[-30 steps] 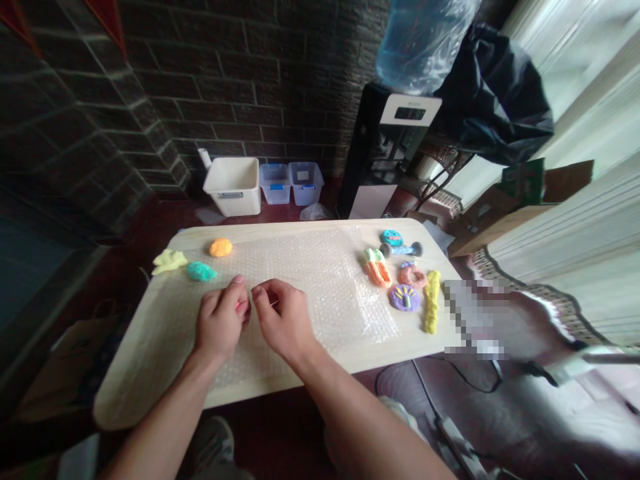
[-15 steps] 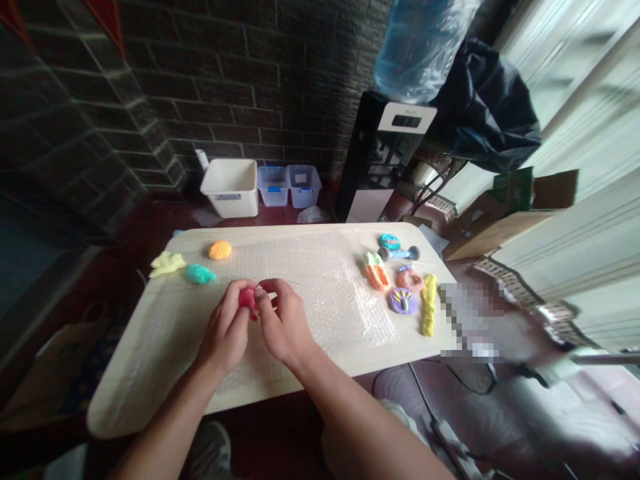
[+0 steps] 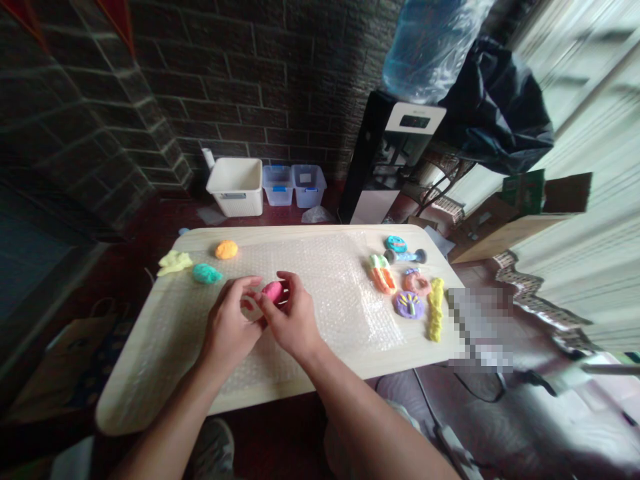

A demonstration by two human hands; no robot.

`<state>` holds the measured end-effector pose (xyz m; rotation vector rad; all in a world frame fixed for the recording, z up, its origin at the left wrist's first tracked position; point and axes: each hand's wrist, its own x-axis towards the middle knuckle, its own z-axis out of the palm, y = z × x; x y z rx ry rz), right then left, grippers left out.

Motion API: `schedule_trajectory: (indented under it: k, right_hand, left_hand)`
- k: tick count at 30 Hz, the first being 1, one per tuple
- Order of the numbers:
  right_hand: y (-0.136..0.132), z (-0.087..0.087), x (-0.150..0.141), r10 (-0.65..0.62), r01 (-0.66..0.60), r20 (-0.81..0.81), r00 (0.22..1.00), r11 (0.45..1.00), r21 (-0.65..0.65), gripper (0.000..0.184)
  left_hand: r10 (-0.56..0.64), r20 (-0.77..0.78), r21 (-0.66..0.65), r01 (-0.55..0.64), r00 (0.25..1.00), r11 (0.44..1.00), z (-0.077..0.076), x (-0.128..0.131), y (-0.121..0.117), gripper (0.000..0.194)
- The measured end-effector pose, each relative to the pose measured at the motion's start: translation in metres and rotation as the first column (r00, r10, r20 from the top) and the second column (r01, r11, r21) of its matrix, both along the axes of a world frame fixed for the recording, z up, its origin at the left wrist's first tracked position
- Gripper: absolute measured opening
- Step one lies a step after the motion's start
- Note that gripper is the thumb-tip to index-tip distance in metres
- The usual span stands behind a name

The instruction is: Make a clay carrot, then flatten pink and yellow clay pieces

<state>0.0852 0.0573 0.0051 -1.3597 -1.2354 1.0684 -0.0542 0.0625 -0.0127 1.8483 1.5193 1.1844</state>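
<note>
My right hand (image 3: 293, 320) pinches a pink lump of clay (image 3: 273, 291) between thumb and fingers above the bubble wrap (image 3: 325, 287) on the light wooden table (image 3: 165, 393). My left hand (image 3: 231, 323) is curled right beside it, its fingertips close to the pink lump; whether they touch it I cannot make out. Left of the hands lie a teal lump (image 3: 207, 273), an orange lump (image 3: 227, 249) and a pale yellow piece (image 3: 174, 263).
Finished clay figures sit at the table's right end: a striped orange piece (image 3: 382, 275), a purple disc (image 3: 409, 305), a yellow strip (image 3: 435, 309), a teal disc (image 3: 395, 243). White bin (image 3: 237, 185), clear boxes and a water dispenser (image 3: 395, 160) stand behind.
The pink lump passed from my left hand's grip into my right hand's fingers and rose off the bubble wrap; both hands shifted slightly right.
</note>
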Motion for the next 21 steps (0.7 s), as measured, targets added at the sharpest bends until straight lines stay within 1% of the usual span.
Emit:
schedule_trajectory:
  k: [1,3,6,11,16,21]
  right_hand:
    - [0.002,-0.001,0.001,-0.025,0.024,-0.05,0.998,0.999,-0.021,0.055]
    - [0.004,-0.001,0.003,-0.049,0.041,-0.138,0.989,0.997,-0.061,0.05]
    - [0.007,0.0,0.005,-0.039,0.023,-0.192,0.981,0.996,-0.087,0.046]
    - [0.005,0.002,0.007,0.009,-0.018,-0.109,0.994,0.996,-0.087,0.037]
    - [-0.003,0.005,0.004,0.106,-0.107,-0.023,0.994,0.993,-0.056,0.027]
    - [-0.009,0.008,0.001,0.079,-0.078,0.028,0.996,0.996,-0.043,0.037]
  left_hand:
    - [-0.012,-0.008,0.006,0.012,1.0,1.0,0.0,0.0,0.0,0.043]
    - [-0.037,-0.015,0.024,0.037,0.999,0.999,0.001,-0.001,0.0,0.038]
    - [-0.072,-0.031,0.051,0.073,0.997,0.996,0.006,0.001,-0.001,0.029]
    - [-0.115,-0.032,0.07,0.117,0.993,0.991,0.014,0.003,-0.005,0.034]
    - [-0.137,-0.058,0.058,0.14,0.989,0.988,0.013,0.001,-0.009,0.043]
    - [-0.096,-0.076,0.048,0.1,0.992,0.994,0.015,0.001,-0.012,0.04]
